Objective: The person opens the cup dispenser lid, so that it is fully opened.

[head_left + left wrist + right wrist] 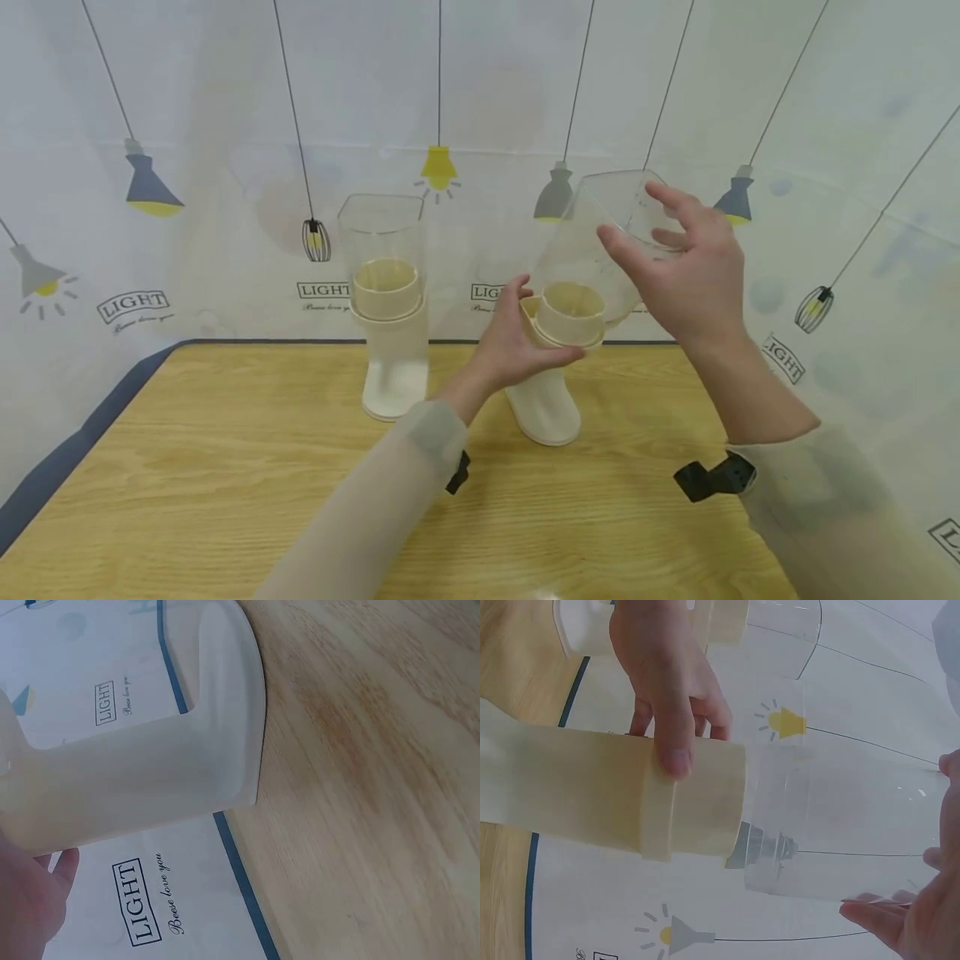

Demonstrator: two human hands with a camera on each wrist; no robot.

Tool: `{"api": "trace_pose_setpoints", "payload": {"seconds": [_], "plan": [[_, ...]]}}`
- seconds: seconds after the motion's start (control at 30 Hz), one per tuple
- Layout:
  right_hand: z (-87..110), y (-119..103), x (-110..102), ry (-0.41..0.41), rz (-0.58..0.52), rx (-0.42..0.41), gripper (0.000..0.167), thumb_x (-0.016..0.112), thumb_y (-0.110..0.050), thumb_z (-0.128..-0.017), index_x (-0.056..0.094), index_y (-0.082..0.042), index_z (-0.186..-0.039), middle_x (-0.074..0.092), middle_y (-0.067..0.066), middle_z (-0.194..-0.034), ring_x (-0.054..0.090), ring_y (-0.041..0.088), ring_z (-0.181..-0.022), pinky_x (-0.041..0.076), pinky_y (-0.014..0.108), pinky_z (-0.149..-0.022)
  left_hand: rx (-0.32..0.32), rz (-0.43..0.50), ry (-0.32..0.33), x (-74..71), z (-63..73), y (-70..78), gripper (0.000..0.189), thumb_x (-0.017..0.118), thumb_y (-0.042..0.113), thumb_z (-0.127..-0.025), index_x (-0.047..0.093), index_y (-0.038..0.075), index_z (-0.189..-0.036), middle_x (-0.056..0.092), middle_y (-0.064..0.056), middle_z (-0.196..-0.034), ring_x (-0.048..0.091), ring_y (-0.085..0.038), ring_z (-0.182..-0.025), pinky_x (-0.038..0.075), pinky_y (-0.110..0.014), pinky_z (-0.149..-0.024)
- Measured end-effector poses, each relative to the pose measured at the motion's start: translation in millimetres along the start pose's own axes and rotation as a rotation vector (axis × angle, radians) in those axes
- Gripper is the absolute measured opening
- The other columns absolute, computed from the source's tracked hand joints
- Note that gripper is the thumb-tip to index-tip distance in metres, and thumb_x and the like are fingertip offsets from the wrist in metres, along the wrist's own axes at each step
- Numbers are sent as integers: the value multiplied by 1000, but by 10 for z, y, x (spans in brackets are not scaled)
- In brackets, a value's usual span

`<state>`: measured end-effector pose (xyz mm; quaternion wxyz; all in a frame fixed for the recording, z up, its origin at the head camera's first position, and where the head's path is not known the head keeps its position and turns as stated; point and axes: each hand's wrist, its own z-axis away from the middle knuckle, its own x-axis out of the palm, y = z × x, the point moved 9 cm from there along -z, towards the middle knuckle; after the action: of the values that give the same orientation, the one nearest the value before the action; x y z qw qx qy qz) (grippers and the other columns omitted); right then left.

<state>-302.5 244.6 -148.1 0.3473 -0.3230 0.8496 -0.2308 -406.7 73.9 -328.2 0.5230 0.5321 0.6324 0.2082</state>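
Observation:
A cream dispenser base (pixel 546 408) with a round collar leans slightly on the table. Near the collar, my left hand (pixel 510 343) grips this base, its thumb across the collar's near side in the right wrist view. My right hand (pixel 693 271) holds a clear plastic container (pixel 840 817) by its wide end, fingers spread around the rim. The container is tilted, and its narrower neck sits right at the collar's opening (pixel 705 799). In the left wrist view the base's stem (pixel 142 780) and curved foot (pixel 232 735) fill the upper left.
To the left stands a second cream base (pixel 397 362) with a clear container (pixel 382 229) upright on it. The wooden table (pixel 247 483) ends at a wall sheet (pixel 240 100) printed with lamps. Each wrist carries a black camera mount (pixel 716 479).

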Motion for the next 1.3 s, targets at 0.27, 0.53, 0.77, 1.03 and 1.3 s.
{"api": "trace_pose_setpoints", "payload": {"seconds": [0.27, 0.53, 0.77, 1.03, 1.3], "plan": [[22, 65, -243, 35, 5, 48, 62, 82, -50, -89, 61, -43, -147, 54, 3, -151, 74, 31, -123, 50, 5, -69, -86, 20, 14, -47, 85, -92, 129, 95, 61, -70, 21, 19, -167, 38, -7, -162, 47, -26, -147, 47, -48, -120], [120, 317, -485, 66, 11, 148, 59, 79, -48, -91, 59, -48, -146, 52, -4, -152, 70, -8, -109, 51, 5, -68, -145, -34, 65, 4, 134, -161, 127, 87, 77, -68, 25, 27, -167, 37, 0, -163, 47, -22, -147, 47, -48, -119], [271, 686, -611, 71, 78, 261, 61, 76, -50, -93, 53, -52, -150, 47, -2, -156, 67, 15, -133, 48, 3, -68, -165, -11, 78, 23, 125, -168, 126, 87, 75, -70, 25, 24, -167, 37, -4, -166, 47, -25, -148, 46, -48, -120], [502, 1332, -582, -36, 165, 323, 71, 73, -56, -95, 47, -40, -160, 33, 10, -170, 61, 39, -140, 43, 2, -66, -167, 38, 38, -3, 86, -165, 125, 88, 70, -72, 24, 21, -168, 39, -5, -166, 47, -26, -149, 45, -49, -121], [747, 2012, -412, -206, 222, 345, 87, 68, -61, -98, 35, -21, -168, 14, 27, -175, 52, 61, -137, 60, 57, -91, -192, 76, -14, -1, 56, -202, 122, 87, 72, -73, 22, 32, -168, 38, -4, -169, 43, -28, -153, 43, -54, -122]]}}
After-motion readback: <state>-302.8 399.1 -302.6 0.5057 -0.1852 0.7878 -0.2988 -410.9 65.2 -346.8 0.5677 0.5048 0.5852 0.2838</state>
